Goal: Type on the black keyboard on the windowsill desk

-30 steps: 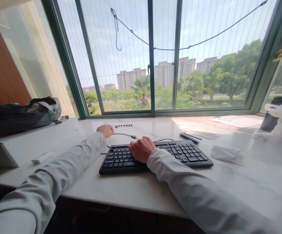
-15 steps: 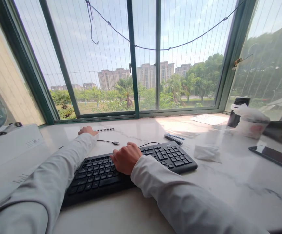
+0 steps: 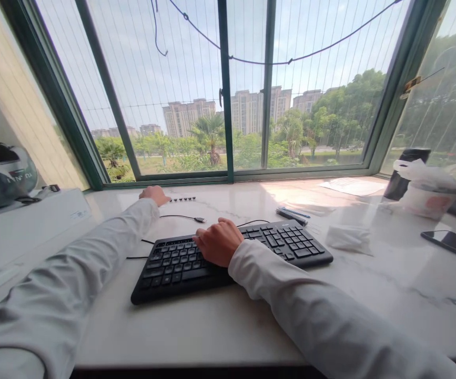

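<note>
A black keyboard (image 3: pixel 188 275) lies at a slant on the white marbled tabletop. My right hand (image 3: pixel 219 243) rests on the middle of its keys, fingers curled together and pointing left; whatever is under the fingertips is hidden. Farther off, my left hand (image 3: pixel 155 195) is at the left end of a row of small black pieces (image 3: pixel 183 199), which look like keycaps. Its fingers are bent together at the tabletop, and I cannot make out what is between them. A cable with a USB plug (image 3: pixel 200 219) lies between the row and the keyboard.
Blue and black pen-like tools (image 3: pixel 293 216) and a small clear plastic bag (image 3: pixel 349 239) lie right of the keyboard. Beyond them are a phone (image 3: pixel 452 246), a bagged tub (image 3: pixel 428 195) and a dark cylinder (image 3: pixel 405 173). A white box (image 3: pixel 26 231) with a helmet (image 3: pixel 4 176) stands left.
The view has shifted, so everything sits farther right and higher in it. The left sleeve no longer covers the keyboard's left edge. Both hands stay at the same places: row end and keys.
</note>
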Action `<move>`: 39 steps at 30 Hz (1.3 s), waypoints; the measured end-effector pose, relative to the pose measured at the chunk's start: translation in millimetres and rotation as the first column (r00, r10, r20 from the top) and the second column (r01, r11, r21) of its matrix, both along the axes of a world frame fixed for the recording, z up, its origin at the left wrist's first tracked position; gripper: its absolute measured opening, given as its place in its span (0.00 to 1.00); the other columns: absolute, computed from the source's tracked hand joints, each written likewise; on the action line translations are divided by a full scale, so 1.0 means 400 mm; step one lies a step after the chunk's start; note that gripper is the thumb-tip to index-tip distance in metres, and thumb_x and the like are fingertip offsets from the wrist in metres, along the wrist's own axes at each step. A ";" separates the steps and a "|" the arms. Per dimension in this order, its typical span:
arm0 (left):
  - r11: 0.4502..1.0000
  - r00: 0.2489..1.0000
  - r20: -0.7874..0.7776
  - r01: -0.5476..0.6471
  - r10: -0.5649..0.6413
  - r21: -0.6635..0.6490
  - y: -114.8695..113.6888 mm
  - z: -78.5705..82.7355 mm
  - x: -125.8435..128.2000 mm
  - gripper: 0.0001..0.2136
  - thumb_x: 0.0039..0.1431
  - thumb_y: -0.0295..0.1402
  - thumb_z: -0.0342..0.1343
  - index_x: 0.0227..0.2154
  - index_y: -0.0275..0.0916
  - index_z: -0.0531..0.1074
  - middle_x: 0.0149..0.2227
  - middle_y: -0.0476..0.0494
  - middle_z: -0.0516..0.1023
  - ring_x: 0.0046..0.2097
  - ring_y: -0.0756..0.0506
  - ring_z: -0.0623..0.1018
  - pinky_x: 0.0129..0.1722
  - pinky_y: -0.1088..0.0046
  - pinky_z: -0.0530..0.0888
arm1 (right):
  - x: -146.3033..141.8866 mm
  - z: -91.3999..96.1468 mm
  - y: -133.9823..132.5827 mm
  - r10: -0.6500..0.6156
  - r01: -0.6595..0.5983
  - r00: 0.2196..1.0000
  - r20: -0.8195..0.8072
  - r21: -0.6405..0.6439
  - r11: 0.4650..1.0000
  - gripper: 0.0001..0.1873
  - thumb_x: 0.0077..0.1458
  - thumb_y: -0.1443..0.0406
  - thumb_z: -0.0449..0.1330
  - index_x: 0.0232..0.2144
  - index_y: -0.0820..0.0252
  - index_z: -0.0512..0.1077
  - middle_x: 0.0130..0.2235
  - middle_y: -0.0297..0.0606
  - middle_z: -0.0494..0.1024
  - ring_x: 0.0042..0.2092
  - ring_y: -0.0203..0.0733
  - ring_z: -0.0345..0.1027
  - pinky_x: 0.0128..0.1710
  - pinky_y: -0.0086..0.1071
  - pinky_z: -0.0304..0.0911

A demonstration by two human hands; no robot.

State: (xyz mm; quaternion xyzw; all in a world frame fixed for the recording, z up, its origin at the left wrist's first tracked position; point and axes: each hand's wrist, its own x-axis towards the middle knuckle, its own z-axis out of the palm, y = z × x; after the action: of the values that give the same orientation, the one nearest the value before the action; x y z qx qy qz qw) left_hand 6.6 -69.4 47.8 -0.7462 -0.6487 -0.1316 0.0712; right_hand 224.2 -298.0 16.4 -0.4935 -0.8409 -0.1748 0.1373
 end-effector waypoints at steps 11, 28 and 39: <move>0.814 0.837 0.113 0.475 -0.535 0.334 -0.415 0.017 0.142 0.11 0.48 0.42 0.57 0.30 0.40 0.72 0.29 0.49 0.77 0.30 0.48 0.75 0.31 0.74 0.67 | 0.026 0.007 0.020 -0.277 0.255 0.924 -0.264 -0.116 0.960 0.29 0.61 0.49 0.36 0.41 0.50 0.74 0.34 0.40 0.79 0.36 0.43 0.71 0.32 0.32 0.55; 0.682 0.722 0.053 0.624 -0.690 0.381 -0.436 -0.015 0.104 0.13 0.47 0.43 0.61 0.32 0.41 0.72 0.34 0.51 0.77 0.33 0.50 0.75 0.32 0.76 0.65 | 0.024 -0.035 0.079 -0.116 -0.038 0.727 -0.677 -0.209 0.977 0.23 0.52 0.48 0.51 0.33 0.58 0.76 0.22 0.32 0.72 0.24 0.34 0.62 0.25 0.27 0.51; 0.579 0.540 0.212 0.781 -0.814 0.234 -0.404 -0.014 0.074 0.12 0.49 0.39 0.61 0.34 0.38 0.76 0.31 0.49 0.79 0.23 0.56 0.69 0.26 0.80 0.65 | 0.021 -0.037 0.076 -0.097 -0.072 0.746 -0.659 -0.224 0.972 0.27 0.52 0.44 0.48 0.31 0.58 0.76 0.19 0.30 0.68 0.22 0.33 0.57 0.23 0.28 0.48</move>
State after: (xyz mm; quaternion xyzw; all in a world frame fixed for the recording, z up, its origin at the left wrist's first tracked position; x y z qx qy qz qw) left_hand 36.1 -230.8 42.1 -0.9253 -0.2318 -0.2955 -0.0536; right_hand 232.8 -267.7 1.4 -0.5416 -0.7476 0.1123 0.3676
